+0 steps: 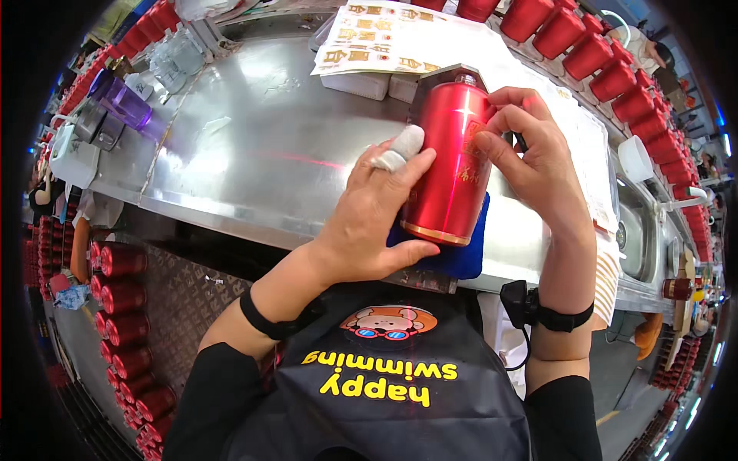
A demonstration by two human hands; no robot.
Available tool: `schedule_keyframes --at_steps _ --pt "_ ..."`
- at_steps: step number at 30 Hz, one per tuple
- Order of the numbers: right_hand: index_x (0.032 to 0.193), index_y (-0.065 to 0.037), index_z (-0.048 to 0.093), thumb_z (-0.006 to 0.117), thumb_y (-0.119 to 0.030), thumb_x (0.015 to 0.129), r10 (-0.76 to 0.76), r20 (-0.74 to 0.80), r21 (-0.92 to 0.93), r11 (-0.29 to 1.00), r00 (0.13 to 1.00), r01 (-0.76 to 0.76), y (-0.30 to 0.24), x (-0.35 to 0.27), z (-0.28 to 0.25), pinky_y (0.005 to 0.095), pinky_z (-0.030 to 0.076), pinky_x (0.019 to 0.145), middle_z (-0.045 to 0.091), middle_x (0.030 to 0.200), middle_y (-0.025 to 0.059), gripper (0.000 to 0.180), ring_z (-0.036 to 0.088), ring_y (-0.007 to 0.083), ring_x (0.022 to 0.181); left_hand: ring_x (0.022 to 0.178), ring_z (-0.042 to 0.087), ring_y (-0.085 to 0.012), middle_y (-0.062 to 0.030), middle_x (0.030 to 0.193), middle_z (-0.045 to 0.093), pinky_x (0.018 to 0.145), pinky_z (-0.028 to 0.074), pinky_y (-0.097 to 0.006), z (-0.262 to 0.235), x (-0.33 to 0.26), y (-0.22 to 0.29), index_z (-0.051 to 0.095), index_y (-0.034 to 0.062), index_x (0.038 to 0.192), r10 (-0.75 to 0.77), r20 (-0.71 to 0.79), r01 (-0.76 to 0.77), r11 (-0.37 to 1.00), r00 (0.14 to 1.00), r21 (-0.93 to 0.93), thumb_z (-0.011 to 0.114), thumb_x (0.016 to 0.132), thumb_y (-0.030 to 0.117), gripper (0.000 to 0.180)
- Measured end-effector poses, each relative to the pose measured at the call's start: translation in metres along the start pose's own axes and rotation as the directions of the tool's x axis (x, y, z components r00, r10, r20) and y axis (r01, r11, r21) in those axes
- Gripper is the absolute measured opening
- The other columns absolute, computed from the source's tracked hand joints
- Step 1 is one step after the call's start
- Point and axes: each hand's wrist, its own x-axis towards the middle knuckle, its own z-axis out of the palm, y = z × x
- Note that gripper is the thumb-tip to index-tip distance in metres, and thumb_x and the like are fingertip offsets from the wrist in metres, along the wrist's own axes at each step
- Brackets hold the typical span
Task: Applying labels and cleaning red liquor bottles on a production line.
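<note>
Item one: a red metal canister (451, 165), cylindrical, gold band at its base, gold markings on its side. I see it tilted, its base resting on a blue cloth (467, 255) at the near edge of the steel worktop (254, 154), its top pointing toward the far edge. Whether anything is inside it I cannot tell; the top is partly hidden.

Item two: my left hand (369, 223), clamped around the canister's left side and lower half, with a white wrap on one fingertip (401, 146). A black band circles that wrist.

Item three: my right hand (530, 150), fingers pinched together on the canister's upper right side, pressing at a gold label (475, 142). A black wrist strap with a small device sits further down that forearm.

Item four: sheets of gold labels (384, 38), lying at the far edge of the worktop.

Item five: a row of red canisters (592, 54) along the far right edge, lying with ends toward me.

Item six: more red canisters (123, 323) stacked below the worktop on my left.

Item seven: a purple translucent container (123, 100) at the worktop's left end, contents not discernible.
</note>
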Motion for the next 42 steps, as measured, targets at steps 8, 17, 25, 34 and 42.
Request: schedule_keyframes --at_steps 8,17,25,34,42 --pt "0.086 0.0 0.06 0.072 -0.013 0.085 -0.023 -0.079 0.025 0.999 0.997 0.025 0.011 0.003 0.01 0.0351 0.05 0.081 0.058 0.11 0.0144 0.017 0.059 0.0282 0.099 0.127 0.047 -0.0388 -0.0296 0.137 0.044 0.106 0.038 -0.042 0.028 0.058 -0.01 0.033 -0.0082 0.14 -0.383 -0.062 0.291 0.787 0.922 -0.544 0.068 0.088 0.029 0.073" --pt "0.093 -0.001 0.058 0.074 -0.026 0.087 0.225 -0.214 0.304 0.94 0.951 -0.154 0.029 -0.022 0.032 0.0359 0.043 0.095 0.055 0.116 0.0188 0.03 0.054 0.0273 0.11 0.118 0.05 -0.0179 -0.0167 0.13 0.047 0.1 0.043 -0.031 0.036 0.066 -0.018 0.028 -0.0031 0.145 -0.474 0.049 0.376 0.626 0.879 -0.683 0.063 0.094 0.022 0.067" --pt "0.092 -0.002 0.056 0.077 -0.024 0.083 0.286 -0.209 0.398 0.898 0.935 -0.186 0.034 -0.022 0.039 0.0365 0.042 0.095 0.056 0.113 0.0195 0.032 0.053 0.029 0.11 0.12 0.048 -0.0192 -0.017 0.133 0.045 0.101 0.042 -0.031 0.035 0.068 -0.019 0.027 -0.0031 0.145 -0.502 0.124 0.392 0.474 0.856 -0.788 0.065 0.094 0.026 0.07" --pt "0.089 -0.003 0.055 0.078 -0.026 0.082 0.274 -0.226 0.411 0.897 0.935 -0.164 0.035 -0.018 0.042 0.037 0.041 0.095 0.056 0.111 0.0194 0.034 0.054 0.0291 0.109 0.125 0.049 -0.0344 -0.0292 0.133 0.046 0.104 0.04 -0.04 0.038 0.066 -0.02 0.032 -0.01 0.138 -0.465 0.002 0.335 0.634 0.885 -0.697 0.069 0.089 0.034 0.076" --pt "0.088 -0.002 0.057 0.073 -0.028 0.088 0.31 -0.214 0.439 0.878 0.926 -0.193 0.035 -0.019 0.039 0.0374 0.041 0.096 0.057 0.113 0.0193 0.031 0.054 0.0284 0.109 0.12 0.048 -0.0172 -0.0145 0.133 0.046 0.102 0.041 -0.03 0.031 0.075 -0.022 0.029 -0.0028 0.144 -0.489 0.162 0.392 0.415 0.857 -0.821 0.064 0.095 0.026 0.067"
